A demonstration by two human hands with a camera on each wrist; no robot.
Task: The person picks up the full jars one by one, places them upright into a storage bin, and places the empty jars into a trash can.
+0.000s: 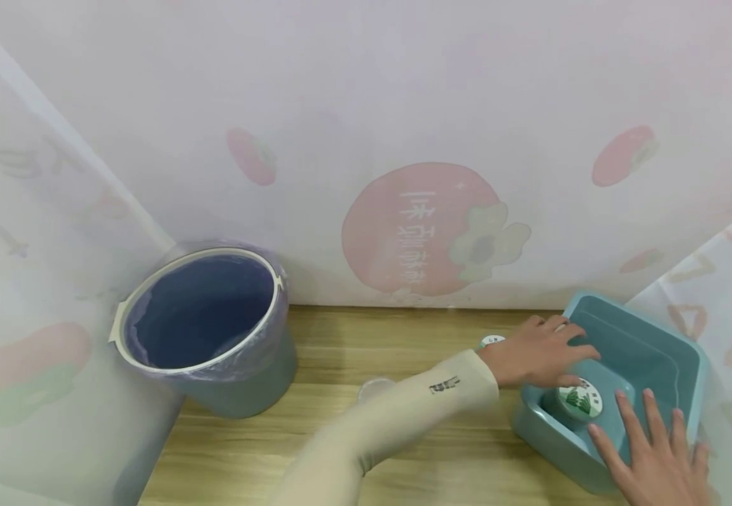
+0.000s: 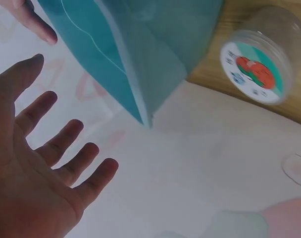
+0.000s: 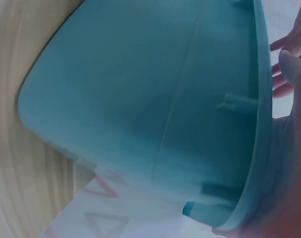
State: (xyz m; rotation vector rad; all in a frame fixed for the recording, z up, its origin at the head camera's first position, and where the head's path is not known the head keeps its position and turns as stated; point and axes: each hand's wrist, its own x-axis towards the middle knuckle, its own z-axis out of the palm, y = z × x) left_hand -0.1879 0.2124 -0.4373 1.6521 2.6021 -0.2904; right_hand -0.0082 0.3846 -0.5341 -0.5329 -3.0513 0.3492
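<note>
Down at the right-hand corner of the wooden surface, two bare hands close on a teal basin that sits against a printed white sheet. From where I watch, the left hand, its arm in a cream sleeve, reaches across from the left and lies over the basin's left rim. Its fingers are stretched out and apart and clasp nothing, which the left wrist view bears out: an open palm with spread fingers, beside the basin's outer wall. The right hand lies on the near corner with straight, splayed fingers, flat on the plastic rather than curled round it, so I read it as steadying the basin. In the right wrist view its palm lies along the rim of the basin. A small jar with a green-and-white lid stands upright inside the basin, between the two hands and just beside the left fingertips (whether they touch it I cannot tell). A second jar stands outside on the wood, just behind the left wrist; the left wrist view shows its printed lid. A lined bin stands well apart at the left.
</note>
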